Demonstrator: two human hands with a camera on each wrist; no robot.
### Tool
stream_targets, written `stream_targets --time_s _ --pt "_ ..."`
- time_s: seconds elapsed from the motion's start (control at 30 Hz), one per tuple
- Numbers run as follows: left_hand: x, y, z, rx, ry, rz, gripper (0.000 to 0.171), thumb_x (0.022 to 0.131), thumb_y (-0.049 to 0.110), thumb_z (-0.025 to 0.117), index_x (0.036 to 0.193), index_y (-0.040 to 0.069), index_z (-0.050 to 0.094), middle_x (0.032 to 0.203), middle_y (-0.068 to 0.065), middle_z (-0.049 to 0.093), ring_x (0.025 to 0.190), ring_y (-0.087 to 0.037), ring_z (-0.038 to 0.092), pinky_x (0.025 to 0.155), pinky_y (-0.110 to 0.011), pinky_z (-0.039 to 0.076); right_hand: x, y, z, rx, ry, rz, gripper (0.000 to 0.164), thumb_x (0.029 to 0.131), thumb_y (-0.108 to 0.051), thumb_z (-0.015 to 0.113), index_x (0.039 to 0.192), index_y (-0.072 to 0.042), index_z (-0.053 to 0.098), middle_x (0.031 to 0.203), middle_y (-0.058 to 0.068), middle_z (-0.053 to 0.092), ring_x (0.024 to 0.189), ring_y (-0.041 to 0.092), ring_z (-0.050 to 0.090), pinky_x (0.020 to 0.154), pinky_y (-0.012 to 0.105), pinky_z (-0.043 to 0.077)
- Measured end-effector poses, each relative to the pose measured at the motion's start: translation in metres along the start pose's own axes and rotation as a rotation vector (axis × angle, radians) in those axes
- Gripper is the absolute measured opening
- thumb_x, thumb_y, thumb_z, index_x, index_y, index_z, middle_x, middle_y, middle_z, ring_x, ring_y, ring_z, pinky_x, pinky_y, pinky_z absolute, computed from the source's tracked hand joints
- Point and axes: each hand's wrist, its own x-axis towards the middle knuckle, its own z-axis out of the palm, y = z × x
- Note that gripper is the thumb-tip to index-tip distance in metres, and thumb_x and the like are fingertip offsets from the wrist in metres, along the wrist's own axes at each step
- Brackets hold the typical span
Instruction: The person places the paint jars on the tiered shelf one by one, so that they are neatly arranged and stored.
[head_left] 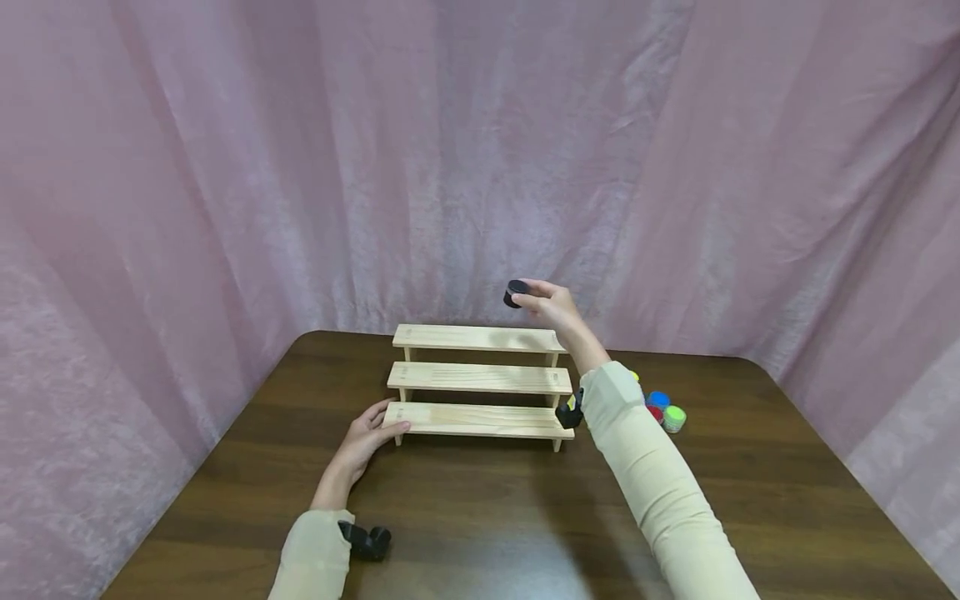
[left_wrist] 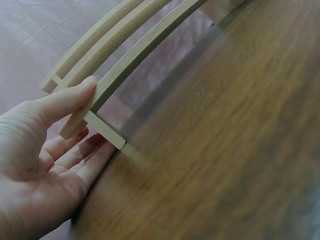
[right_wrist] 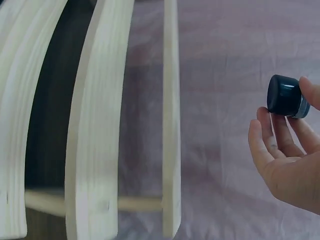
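Observation:
A three-tier wooden stand (head_left: 480, 377) of pale planks sits toward the far side of the table. My left hand (head_left: 365, 440) grips the left end of its lowest plank, thumb on top and fingers underneath, as the left wrist view shows with the thumb (left_wrist: 75, 100) against the wood. Above the top plank, in the air, my right hand (head_left: 553, 307) pinches a small black jar (head_left: 514, 293) between thumb and fingers. In the right wrist view the jar (right_wrist: 285, 96) is tilted on its side, apart from the planks.
On the table right of the stand, partly behind the right sleeve, are small jars: a blue one (head_left: 658, 401), a green one (head_left: 674, 418), a red one (head_left: 655, 413) and a bit of yellow (head_left: 635, 376). A pink curtain (head_left: 480, 167) hangs behind the brown table (head_left: 465, 517).

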Motion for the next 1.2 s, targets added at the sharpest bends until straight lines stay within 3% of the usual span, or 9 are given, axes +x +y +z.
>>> stream_targets --time_s 0.17,0.43,0.83,0.93,1.03,1.2 --pt "0.001 0.003 -0.001 0.007 0.002 0.0 0.075 0.089 0.022 0.072 0.151 0.009 0.032 0.151 -0.021 0.043 0.133 -0.027 0.047 0.106 -0.034 0.039 0.0 -0.008 0.016 0.021 -0.016 -0.028 0.05 0.09 -0.014 0.067 0.139 -0.008 0.055 0.138 0.016 0.058 0.105 0.013 0.061 0.094 0.031 0.049" --pt "0.001 0.004 -0.002 0.001 0.016 -0.002 0.076 0.088 0.021 0.072 0.151 0.009 0.032 0.151 -0.021 0.042 0.136 -0.029 0.044 0.11 -0.038 0.036 0.011 -0.006 0.035 0.089 -0.003 -0.01 0.048 0.091 -0.018 0.068 0.136 -0.009 0.057 0.138 0.015 0.058 0.126 0.027 0.055 0.105 0.04 0.046" --pt "0.001 0.0 0.005 -0.006 0.025 0.002 0.073 0.087 0.019 0.073 0.149 0.008 0.036 0.148 -0.02 0.047 0.13 -0.025 0.049 0.104 -0.031 0.04 0.019 0.02 0.064 0.173 0.004 -0.019 0.045 0.091 -0.017 0.068 0.134 -0.007 0.059 0.135 0.016 0.06 0.124 0.029 0.057 0.108 0.044 0.044" --pt "0.005 0.002 0.009 -0.022 0.028 0.018 0.071 0.086 0.016 0.074 0.148 0.007 0.039 0.145 -0.021 0.05 0.125 -0.023 0.053 0.099 -0.026 0.043 0.021 0.022 0.069 0.178 -0.001 -0.028 0.046 0.091 -0.016 0.068 0.135 -0.007 0.057 0.136 0.016 0.059 0.125 0.03 0.057 0.108 0.041 0.044" --pt "0.009 0.003 0.014 -0.025 -0.01 0.031 0.072 0.086 0.017 0.074 0.148 0.006 0.038 0.145 -0.022 0.05 0.124 -0.021 0.054 0.096 -0.023 0.044 0.021 0.024 0.073 0.15 0.025 -0.008 0.046 0.091 -0.014 0.068 0.136 -0.008 0.057 0.135 0.015 0.06 0.123 0.029 0.058 0.106 0.039 0.046" --pt "0.011 0.004 0.012 -0.034 -0.016 0.02 0.072 0.087 0.017 0.074 0.149 0.009 0.038 0.147 -0.019 0.049 0.129 -0.025 0.051 0.103 -0.03 0.042 0.022 0.03 0.089 0.073 0.022 0.0 0.046 0.09 -0.015 0.07 0.135 -0.012 0.059 0.131 0.014 0.063 0.119 0.026 0.06 0.098 0.035 0.05"
